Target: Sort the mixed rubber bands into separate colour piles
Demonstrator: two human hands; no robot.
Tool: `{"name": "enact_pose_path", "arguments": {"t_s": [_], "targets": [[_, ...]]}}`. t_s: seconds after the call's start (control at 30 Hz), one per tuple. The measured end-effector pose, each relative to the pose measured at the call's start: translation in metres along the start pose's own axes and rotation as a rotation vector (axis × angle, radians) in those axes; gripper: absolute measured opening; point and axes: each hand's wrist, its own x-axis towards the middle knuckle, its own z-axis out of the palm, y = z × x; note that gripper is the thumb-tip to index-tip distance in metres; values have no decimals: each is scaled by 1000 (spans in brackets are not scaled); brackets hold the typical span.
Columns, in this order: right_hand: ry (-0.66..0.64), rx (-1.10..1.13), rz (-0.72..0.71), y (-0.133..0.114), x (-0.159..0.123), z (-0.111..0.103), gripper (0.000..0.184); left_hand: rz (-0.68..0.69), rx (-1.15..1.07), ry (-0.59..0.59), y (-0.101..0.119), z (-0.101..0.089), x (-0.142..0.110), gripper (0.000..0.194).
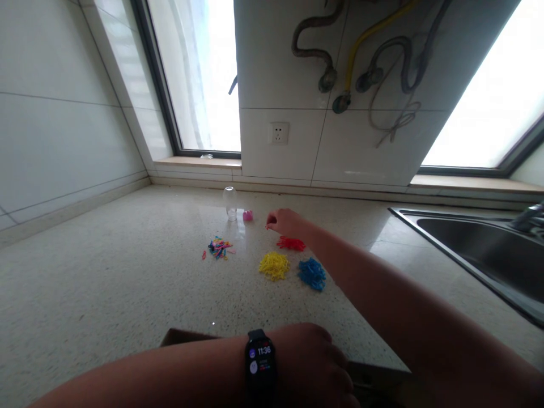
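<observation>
My right hand reaches far across the speckled counter, fingers pinched together on something small and red. Just below it lies a red pile of small pieces. A yellow pile and a blue pile sit nearer to me. A mixed-colour pile lies to the left. A clear glass jar and a pink lid stand behind. My left hand, with a black watch on its wrist, rests at the counter's near edge, fingers curled and hidden.
A steel sink is set into the counter at the right, with a tap at its far side. A tiled wall with a socket and hoses rises behind. Windows stand at both sides.
</observation>
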Motion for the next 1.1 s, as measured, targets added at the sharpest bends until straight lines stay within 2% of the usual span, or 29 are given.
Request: {"name": "enact_pose_path", "arguments": {"t_s": [0.23, 0.4, 0.53, 0.7, 0.8, 0.87, 1.0, 1.1], "targets": [[0, 35, 66, 51, -23, -7, 16, 21, -18, 4, -3, 7, 2, 8], [62, 70, 108, 90, -58, -19, 18, 31, -22, -3, -4, 8, 1, 7], [169, 127, 177, 135, -99, -25, 26, 27, -12, 39, -3, 11, -1, 5], [339, 388, 366, 179, -141, -16, 31, 18, 12, 62, -3, 14, -1, 9], [438, 578, 450, 189, -152, -16, 36, 27, 29, 46, -2, 12, 0, 12], [452, 625, 464, 192, -156, -18, 37, 29, 36, 37, -2, 11, 0, 14], [324, 501, 416, 193, -159, -20, 30, 25, 23, 32, -1, 10, 0, 14], [286, 429, 409, 195, -160, -17, 33, 26, -11, 53, -1, 12, 0, 13]]}}
